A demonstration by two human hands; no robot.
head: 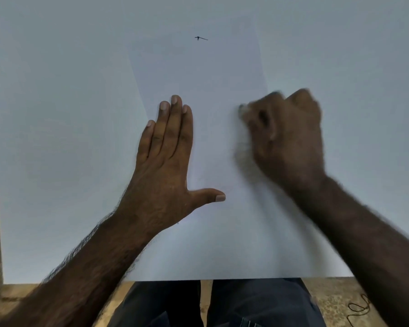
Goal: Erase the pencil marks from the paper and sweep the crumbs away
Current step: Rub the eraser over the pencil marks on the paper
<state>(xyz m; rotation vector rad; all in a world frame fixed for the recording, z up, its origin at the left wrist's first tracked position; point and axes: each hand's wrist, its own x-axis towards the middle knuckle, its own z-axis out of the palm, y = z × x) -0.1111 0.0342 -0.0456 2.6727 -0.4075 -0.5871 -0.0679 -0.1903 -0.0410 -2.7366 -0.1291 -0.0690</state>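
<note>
The paper (pixel 222 149) lies flat on the white table (pixel 57 138), its near edge running along the table's near edge in front of the person's lap, its far end reaching toward a small dark mark (pixel 200 38) that sits near the sheet's top edge. A single sheet like this is, by my judgement, very light, limp and quick to slide or buckle on a smooth top, so it wants pinning down with a flat palm close to the spot being rubbed rather than being picked up by an edge. The left hand (pixel 165 156) does just that: fingers straight and together, thumb spread wide to the side, pressed flat on the sheet's left part, holding nothing. The right hand (pixel 286 133) is over the sheet's right part, fingers curled into a fist-like grip and heavily blurred, which suggests quick rubbing; I judge an eraser is pinched inside, but the blur hides it and I cannot tell what, if anything, is in there. No pencil marks or crumbs can be made out near that hand. Beyond the table's near edge are dark trousers (pixel 246 303), a speckled floor (pixel 328 293) and a dark thin cord (pixel 360 308) at the lower right.
</note>
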